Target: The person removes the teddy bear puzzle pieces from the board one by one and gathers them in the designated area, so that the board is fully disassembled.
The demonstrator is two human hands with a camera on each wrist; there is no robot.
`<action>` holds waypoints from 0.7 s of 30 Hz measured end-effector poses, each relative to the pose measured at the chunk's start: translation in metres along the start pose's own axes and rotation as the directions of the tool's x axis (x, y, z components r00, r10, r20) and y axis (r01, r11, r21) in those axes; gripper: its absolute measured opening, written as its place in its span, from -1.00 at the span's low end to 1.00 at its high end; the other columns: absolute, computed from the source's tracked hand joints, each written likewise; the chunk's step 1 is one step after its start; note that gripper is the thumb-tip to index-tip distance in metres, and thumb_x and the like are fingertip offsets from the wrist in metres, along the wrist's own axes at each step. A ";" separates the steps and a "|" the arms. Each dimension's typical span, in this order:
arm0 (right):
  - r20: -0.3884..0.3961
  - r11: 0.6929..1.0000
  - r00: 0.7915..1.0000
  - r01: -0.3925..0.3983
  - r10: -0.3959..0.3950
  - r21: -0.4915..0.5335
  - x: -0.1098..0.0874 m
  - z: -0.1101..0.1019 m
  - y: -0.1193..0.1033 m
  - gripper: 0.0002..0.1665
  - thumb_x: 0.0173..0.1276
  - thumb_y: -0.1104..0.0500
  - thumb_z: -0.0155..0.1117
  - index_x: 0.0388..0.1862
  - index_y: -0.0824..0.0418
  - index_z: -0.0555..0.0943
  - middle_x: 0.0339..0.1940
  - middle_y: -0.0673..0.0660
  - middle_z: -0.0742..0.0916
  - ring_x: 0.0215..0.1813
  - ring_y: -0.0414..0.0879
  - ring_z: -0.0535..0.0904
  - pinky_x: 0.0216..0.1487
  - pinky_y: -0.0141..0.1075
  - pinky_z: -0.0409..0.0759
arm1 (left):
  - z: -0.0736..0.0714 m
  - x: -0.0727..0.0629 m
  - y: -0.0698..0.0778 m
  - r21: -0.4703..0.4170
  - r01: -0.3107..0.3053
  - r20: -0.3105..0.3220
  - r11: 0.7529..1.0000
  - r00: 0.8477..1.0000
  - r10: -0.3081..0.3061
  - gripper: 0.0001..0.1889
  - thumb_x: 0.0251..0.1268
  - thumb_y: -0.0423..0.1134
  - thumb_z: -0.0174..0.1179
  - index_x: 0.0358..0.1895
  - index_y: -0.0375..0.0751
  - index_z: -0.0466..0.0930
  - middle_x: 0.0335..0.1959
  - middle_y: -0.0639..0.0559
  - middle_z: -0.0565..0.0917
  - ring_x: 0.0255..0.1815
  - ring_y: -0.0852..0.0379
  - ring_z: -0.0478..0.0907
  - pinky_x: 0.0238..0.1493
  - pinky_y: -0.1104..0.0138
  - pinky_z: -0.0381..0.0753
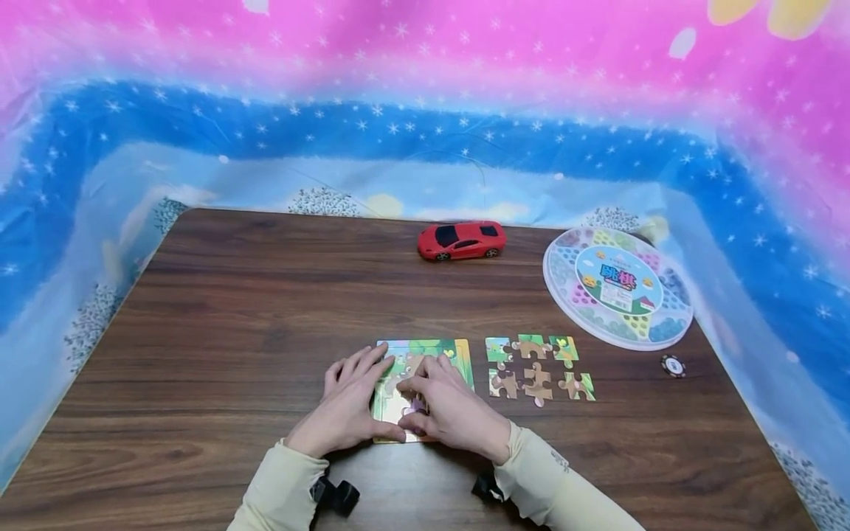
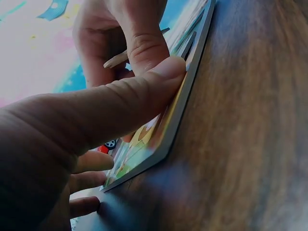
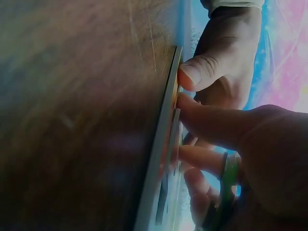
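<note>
A puzzle board (image 1: pixel 388 436) with a bear picture lies flat near the table's front edge. My left hand (image 1: pixel 348 407) steadies it, fingers extended along its left side and thumb (image 2: pixel 159 79) resting on its near edge. Over the board's middle, my right hand (image 1: pixel 458 413) has its fingers bent and holds a puzzle piece (image 3: pixel 230 175), seen edge-on with a green face in the right wrist view. Its thumb touches the board close by a slightly raised piece (image 3: pixel 172 134). Much of the picture is hidden under both hands.
Several loose puzzle pieces (image 1: pixel 536 383) lie in two rows right of the board. Farther back are a red toy car (image 1: pixel 462 242) and a round Chinese checkers box (image 1: pixel 564 302). A poker chip (image 1: pixel 674 366) sits near the table's right edge. Patterned cloth surrounds the wooden table (image 1: pixel 232 332).
</note>
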State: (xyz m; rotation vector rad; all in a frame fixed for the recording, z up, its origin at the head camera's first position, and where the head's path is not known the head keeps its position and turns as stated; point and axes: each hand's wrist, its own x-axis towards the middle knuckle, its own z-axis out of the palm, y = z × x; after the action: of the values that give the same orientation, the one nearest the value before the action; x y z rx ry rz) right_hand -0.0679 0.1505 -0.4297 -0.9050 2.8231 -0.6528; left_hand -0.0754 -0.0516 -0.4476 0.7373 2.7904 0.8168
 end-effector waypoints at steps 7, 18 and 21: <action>-0.002 0.986 1.000 -0.019 0.019 0.168 0.000 0.002 0.000 -0.61 0.14 0.10 0.51 -0.05 0.09 0.64 -0.18 -0.12 0.51 -0.10 -0.20 0.32 -0.04 -0.33 0.37 | 0.000 -0.001 0.002 -0.011 -0.013 0.003 1.000 1.000 0.013 0.16 -0.32 0.27 0.53 0.44 -0.24 0.27 0.54 -0.14 0.09 0.51 -0.20 -0.04 0.33 -0.24 -0.09; -0.048 0.822 0.992 -0.068 0.115 0.565 -0.002 -0.002 0.003 -0.87 0.37 0.15 0.30 -0.14 -0.01 0.59 -0.29 -0.11 0.64 -0.23 -0.22 0.55 -0.13 -0.32 0.55 | 0.000 0.000 0.001 -0.070 -0.038 -0.037 0.997 0.999 0.036 -0.07 -0.31 0.24 0.54 0.24 -0.14 0.51 0.50 -0.15 0.18 0.52 -0.19 -0.03 0.33 -0.22 -0.14; -0.067 0.782 0.984 -0.090 0.166 0.616 -0.009 -0.014 0.006 -0.87 0.41 0.11 0.25 -0.09 -0.03 0.59 -0.27 -0.08 0.66 -0.30 -0.18 0.58 -0.27 -0.29 0.58 | 0.000 0.000 0.001 -0.065 -0.025 -0.021 0.998 0.999 0.024 -0.02 -0.30 0.26 0.53 0.29 -0.15 0.47 0.52 -0.15 0.14 0.53 -0.18 -0.06 0.34 -0.23 -0.15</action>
State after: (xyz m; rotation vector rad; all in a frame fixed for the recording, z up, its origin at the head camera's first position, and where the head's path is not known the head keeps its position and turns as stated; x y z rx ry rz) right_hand -0.0671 0.1654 -0.4198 -0.5525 2.4425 -1.5199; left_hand -0.0749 -0.0511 -0.4471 0.7577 2.7633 0.9202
